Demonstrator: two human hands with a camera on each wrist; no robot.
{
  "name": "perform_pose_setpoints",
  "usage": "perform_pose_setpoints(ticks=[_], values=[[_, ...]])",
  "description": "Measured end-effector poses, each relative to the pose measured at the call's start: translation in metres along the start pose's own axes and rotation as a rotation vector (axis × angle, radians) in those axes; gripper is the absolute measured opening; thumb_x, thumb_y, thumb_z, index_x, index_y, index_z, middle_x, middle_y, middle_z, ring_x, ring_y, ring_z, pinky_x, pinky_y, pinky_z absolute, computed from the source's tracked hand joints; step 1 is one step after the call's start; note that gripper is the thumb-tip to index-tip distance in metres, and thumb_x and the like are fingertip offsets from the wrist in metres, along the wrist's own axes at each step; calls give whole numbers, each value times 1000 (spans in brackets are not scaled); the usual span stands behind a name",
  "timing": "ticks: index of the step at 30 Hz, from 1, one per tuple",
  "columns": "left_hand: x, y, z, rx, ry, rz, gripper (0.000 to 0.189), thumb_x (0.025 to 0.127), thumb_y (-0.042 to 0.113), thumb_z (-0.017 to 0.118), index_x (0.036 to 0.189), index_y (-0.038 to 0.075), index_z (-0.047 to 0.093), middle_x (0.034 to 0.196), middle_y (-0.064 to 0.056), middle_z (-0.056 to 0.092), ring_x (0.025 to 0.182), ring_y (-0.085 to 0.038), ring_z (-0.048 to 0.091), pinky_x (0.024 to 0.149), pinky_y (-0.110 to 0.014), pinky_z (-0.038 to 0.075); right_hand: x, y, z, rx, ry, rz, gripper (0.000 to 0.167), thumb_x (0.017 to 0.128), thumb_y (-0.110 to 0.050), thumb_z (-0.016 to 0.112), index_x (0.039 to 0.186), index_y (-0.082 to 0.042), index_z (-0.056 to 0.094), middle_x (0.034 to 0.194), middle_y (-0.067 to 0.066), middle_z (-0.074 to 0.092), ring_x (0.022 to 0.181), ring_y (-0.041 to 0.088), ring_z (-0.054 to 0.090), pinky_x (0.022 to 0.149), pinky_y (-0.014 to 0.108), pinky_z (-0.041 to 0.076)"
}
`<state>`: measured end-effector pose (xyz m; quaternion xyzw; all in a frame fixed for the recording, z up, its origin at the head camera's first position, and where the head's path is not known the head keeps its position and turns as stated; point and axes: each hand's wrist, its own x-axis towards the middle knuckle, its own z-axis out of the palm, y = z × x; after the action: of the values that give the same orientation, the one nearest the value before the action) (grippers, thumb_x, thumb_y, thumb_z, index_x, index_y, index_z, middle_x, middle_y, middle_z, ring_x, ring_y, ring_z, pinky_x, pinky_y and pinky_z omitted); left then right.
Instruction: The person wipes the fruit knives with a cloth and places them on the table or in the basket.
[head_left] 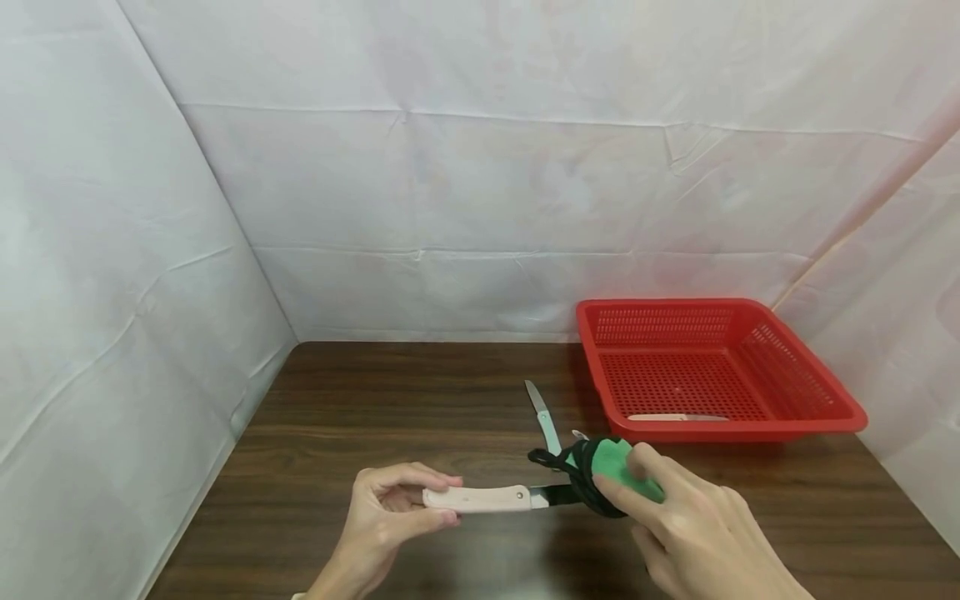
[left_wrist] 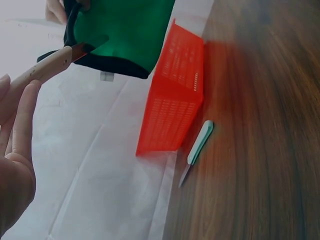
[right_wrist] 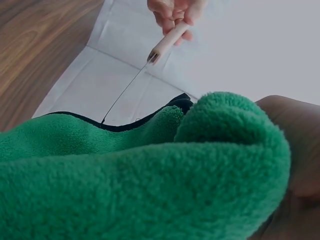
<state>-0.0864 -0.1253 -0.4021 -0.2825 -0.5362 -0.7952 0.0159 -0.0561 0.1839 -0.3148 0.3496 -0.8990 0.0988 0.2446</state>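
A folding knife (head_left: 480, 499) with a pale pink handle is pinched between the thumb and fingers of my left hand (head_left: 384, 518). Its blade points right. My right hand (head_left: 693, 521) grips a green fleecy cloth (head_left: 617, 463) with black edging and a black loop. The cloth (right_wrist: 125, 185) fills the lower right wrist view, and the blade's thin line runs down to its black border there. In the left wrist view the blade tip lies against the green side of the cloth (left_wrist: 125, 32). Whether the cloth wraps the blade, I cannot tell.
A knife with a mint-green handle (head_left: 547, 427) lies on the dark wooden table (head_left: 360, 400), just beyond the cloth. At the back right stands a red plastic basket (head_left: 813, 367), with a pink-handled knife (head_left: 663, 417) inside near its front wall. White sheeting (head_left: 480, 183) surrounds the table.
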Motion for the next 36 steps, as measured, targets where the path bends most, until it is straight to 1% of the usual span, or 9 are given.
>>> perform_pose_setpoints(ticks=[11, 13, 16, 18, 20, 23, 26, 27, 36], values=[[7, -8, 10, -35, -27, 29, 29, 70, -19, 68, 96, -4, 69, 96, -31, 65, 84, -28, 68, 65, -37, 61, 9, -10, 7, 35, -4, -66, 58, 50, -9, 86, 105, -19, 71, 96, 4, 53, 70, 13, 54, 43, 9, 44], [8, -8, 13, -46, -26, 31, 29, 70, -19, 69, 95, -4, 69, 97, -28, 66, 84, -27, 68, 65, -36, 61, 10, -10, 9, 55, 19, -92, 44, 61, -10, 81, 103, -17, 71, 95, 4, 52, 69, 13, 52, 41, 8, 41], [10, -9, 15, -60, -20, 40, 30, 70, -18, 69, 95, -2, 70, 97, -24, 68, 84, -26, 68, 66, -33, 61, 10, -11, 13, 74, 62, -123, 21, 86, -18, 56, 100, -16, 72, 93, 3, 49, 68, 11, 48, 38, 6, 34], [10, -9, 16, -78, -20, 50, 31, 70, -19, 68, 95, -1, 70, 98, -23, 68, 84, -26, 68, 66, -34, 61, 10, -11, 16, 77, 78, -133, 41, 93, -24, 32, 98, -16, 72, 91, 2, 47, 69, 11, 47, 36, 6, 30], [10, -9, 16, -97, -22, 67, 32, 70, -20, 66, 96, -1, 69, 98, -22, 68, 85, -26, 68, 67, -37, 61, 10, -12, 17, 72, 81, -132, 53, 93, -27, 20, 97, -16, 72, 91, 1, 46, 68, 11, 45, 36, 5, 26], [9, -8, 15, -130, -29, 80, 34, 70, -23, 64, 97, -2, 69, 100, -22, 68, 87, -28, 67, 68, -43, 60, 9, -12, 16, 64, 44, -119, 25, 85, -14, 51, 98, -15, 72, 93, 3, 47, 69, 11, 46, 36, 5, 27], [7, -8, 13, -154, -32, 84, 36, 70, -24, 62, 98, -2, 69, 100, -21, 68, 87, -28, 67, 67, -46, 59, 7, -12, 15, 50, 30, -108, 41, 59, -3, 71, 98, -15, 73, 95, 4, 49, 68, 11, 47, 36, 5, 28], [7, -7, 12, -158, -32, 84, 36, 70, -24, 62, 99, -2, 69, 101, -21, 68, 88, -28, 67, 68, -47, 59, 6, -11, 15, 43, 24, -105, 50, 51, -1, 73, 99, -15, 73, 96, 5, 50, 68, 11, 47, 36, 5, 29], [3, -3, 6, -191, -48, 78, 39, 71, -26, 59, 100, -1, 68, 103, -23, 67, 90, -28, 66, 68, -48, 59, 0, -7, 13, 25, -12, -54, 52, 49, -3, 80, 99, -16, 74, 94, 2, 49, 69, 9, 47, 37, 6, 33]])
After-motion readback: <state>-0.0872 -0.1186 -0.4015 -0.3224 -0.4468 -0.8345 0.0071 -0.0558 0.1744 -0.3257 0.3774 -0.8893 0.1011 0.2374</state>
